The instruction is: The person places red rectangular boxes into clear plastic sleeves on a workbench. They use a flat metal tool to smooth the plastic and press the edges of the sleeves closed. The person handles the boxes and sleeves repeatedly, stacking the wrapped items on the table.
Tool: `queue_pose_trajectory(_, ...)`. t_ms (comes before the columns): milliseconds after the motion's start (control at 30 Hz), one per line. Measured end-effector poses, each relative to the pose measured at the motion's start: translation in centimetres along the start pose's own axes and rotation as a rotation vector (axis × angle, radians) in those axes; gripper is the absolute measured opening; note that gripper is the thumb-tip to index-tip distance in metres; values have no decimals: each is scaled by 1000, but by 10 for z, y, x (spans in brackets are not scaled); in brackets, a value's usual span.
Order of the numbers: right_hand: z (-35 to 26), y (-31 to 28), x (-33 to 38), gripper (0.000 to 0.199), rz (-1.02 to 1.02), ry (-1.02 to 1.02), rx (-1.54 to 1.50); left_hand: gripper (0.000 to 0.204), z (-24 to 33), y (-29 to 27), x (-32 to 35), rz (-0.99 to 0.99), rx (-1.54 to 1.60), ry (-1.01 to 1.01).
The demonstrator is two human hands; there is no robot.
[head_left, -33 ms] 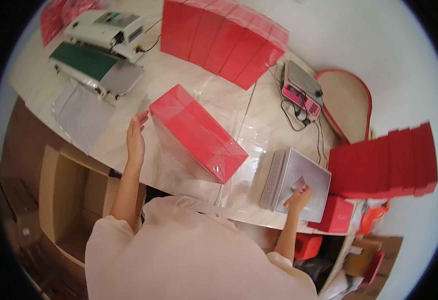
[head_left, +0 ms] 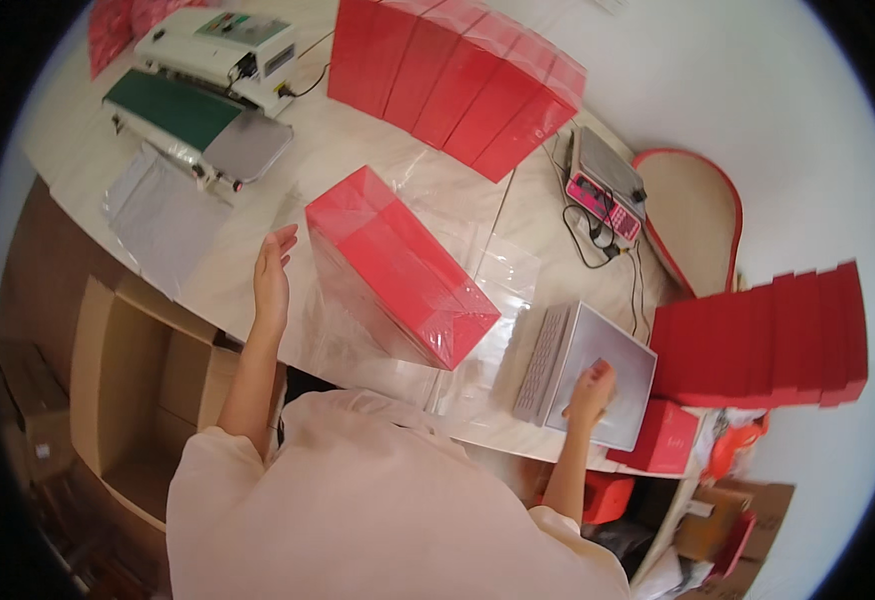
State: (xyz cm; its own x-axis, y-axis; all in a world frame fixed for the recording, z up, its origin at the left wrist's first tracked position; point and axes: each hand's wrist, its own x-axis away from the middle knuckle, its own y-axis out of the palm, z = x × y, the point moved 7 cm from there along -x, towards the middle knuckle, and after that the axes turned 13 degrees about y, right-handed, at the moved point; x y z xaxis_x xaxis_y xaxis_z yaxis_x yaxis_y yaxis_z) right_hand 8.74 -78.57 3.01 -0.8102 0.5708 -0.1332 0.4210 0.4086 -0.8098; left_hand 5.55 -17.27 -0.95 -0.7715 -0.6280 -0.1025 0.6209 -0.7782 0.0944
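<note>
On the table before me lies a long red box [head_left: 403, 265] inside a loose clear plastic bag [head_left: 363, 305]. My left hand [head_left: 274, 262] is beside the box's far left end, fingers stretched out and apart from it, with nothing in them. At the right, my right hand [head_left: 592, 392] is over the uppermost of some stacked white trays [head_left: 630, 370], reaching inside its rim. Its fingers are curled together; what they hold, if anything, is hidden. Flat clear bags [head_left: 508, 275] lie under and to the right of the red box.
A green-belted sealing machine [head_left: 183, 110] stands far left, near a flat plastic sheet [head_left: 163, 215]. Red boxes [head_left: 448, 75] line the back. A scale [head_left: 606, 190] with cables is back right. More red boxes [head_left: 758, 340] are stacked right; an open carton [head_left: 118, 400] is low left.
My right hand has shifted slightly within the tray, and a small pale piece beside its fingers no longer shows. My left hand stays open. The whole view has shifted a little.
</note>
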Motion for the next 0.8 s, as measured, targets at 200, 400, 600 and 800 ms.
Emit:
queue_pose_trajectory(200, -292, 44, 98, 38, -484, -621, -265, 55, -102, -21, 65, -8, 187, -337)
queue_pose_trajectory(400, -421, 86, 198, 82, -639, -1126, -12, 50, -165, 16, 153, -167, 469, -867)
queue_pose_trajectory(600, -440, 129, 214, 96, -564, -1104, 83, 50, -239, 37, 215, -191, 844, -1244)
queue_pose_trajectory(800, -427, 73, 230, 101, -692, -1020, -80, 75, -223, 93, 203, -359, 1308, -1353)
